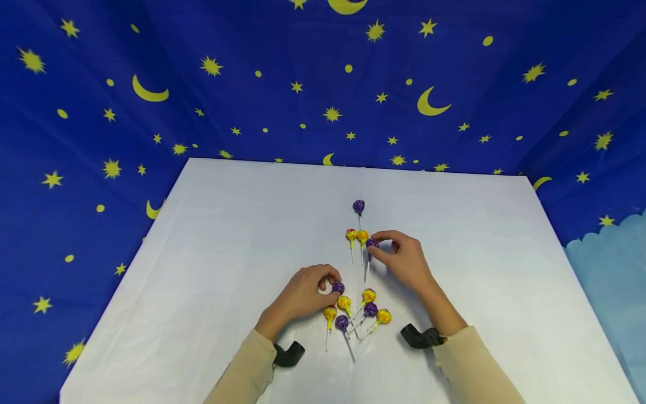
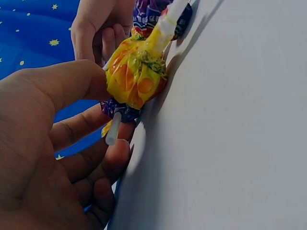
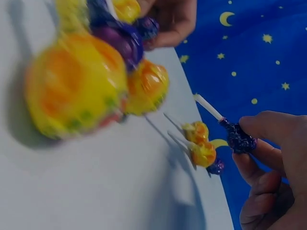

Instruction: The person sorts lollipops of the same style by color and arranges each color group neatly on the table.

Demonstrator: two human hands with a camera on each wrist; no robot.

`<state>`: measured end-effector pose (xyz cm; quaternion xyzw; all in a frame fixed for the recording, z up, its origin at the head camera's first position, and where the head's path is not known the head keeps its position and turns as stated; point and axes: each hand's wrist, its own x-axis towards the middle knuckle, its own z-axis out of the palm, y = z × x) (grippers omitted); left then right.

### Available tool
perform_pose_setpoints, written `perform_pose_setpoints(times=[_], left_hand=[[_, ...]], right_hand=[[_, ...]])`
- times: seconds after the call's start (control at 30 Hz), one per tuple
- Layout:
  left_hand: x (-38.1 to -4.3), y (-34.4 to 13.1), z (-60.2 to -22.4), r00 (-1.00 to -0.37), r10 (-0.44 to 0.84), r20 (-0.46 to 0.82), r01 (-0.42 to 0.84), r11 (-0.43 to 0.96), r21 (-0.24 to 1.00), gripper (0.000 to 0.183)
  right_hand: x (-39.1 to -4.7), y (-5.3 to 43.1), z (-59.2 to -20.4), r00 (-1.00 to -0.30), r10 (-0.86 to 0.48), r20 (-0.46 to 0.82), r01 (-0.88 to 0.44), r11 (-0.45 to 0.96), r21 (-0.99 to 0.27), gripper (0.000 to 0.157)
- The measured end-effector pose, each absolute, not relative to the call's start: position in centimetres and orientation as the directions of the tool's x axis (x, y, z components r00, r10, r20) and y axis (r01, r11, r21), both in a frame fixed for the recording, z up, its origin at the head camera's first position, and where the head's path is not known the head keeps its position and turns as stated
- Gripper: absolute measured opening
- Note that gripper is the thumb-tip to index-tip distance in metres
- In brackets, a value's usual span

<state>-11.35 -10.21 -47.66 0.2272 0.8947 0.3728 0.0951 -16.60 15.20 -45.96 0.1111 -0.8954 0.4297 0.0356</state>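
Observation:
Near the far group, my right hand [image 1: 406, 261] pinches a purple-wrapped lollipop [image 3: 240, 139] by its head between thumb and fingers, its white stick free. My left hand [image 1: 305, 292] grips another purple lollipop [image 1: 338, 288] beside the nearer pile. In the left wrist view a yellow lollipop [image 2: 134, 72] overlaps the thumb tip and partly hides the purple head. Just left of the right hand, two yellow lollipops [image 1: 351, 235] lie side by side, with a purple lollipop [image 1: 359, 206] beyond them.
Several yellow and purple lollipops lie in a loose pile close to my left hand, including a purple one [image 1: 342, 322] and a yellow one [image 1: 384, 316]. They rest on a white table [image 1: 227, 224]. A blue star-patterned cloth [image 1: 282, 50] hangs behind it.

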Motion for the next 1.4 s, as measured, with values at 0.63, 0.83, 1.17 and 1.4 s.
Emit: perform_pose_setpoints(times=[0.63,0.83,1.17,1.4], left_hand=[[-11.3,-10.3,-47.9,-0.877,0.480,0.009,0.341,0.610,0.715,0.022],[-11.2,-10.3,-47.8,-0.877,0.481,0.006,0.337,0.605,0.721,0.022],[-11.1,-10.3,-47.9,-0.879,0.476,0.027,0.345,0.597,0.725,0.021],[-11.0,-10.3,-48.1,-0.879,0.475,0.044,0.354,0.589,0.727,0.021]], right_hand=[[-21.2,15.8,-46.0,-0.980,-0.132,0.149,-0.198,0.593,-0.781,0.028],[-22.5,16.0,-46.3,-0.984,-0.118,0.134,-0.178,0.598,-0.782,0.030],[-25.1,15.4,-47.4,-0.992,-0.094,0.085,-0.125,0.606,-0.786,0.034],[-25.9,15.3,-47.4,-0.998,-0.035,0.051,-0.062,0.555,-0.829,0.034]])
